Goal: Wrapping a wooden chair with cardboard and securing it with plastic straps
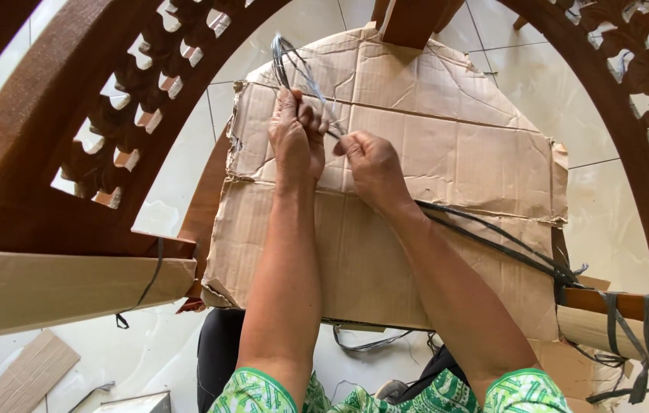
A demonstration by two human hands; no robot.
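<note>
Your left hand (297,136) is clenched around a bundle of dark straps (291,61), looped end sticking up past the fist. Your right hand (371,168) is pinched on the same straps just beside it; the rest trails right across the cardboard sheet (431,153) to the wooden chair frame (72,84). Pale floor tiles (187,191) show underneath.

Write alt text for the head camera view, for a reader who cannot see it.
Two bare hands, left hand and right hand, grip a bundle of thin dark plastic strapping bands over a creased brown cardboard sheet laid across a carved brown wooden chair frame on a white tiled floor.
</note>
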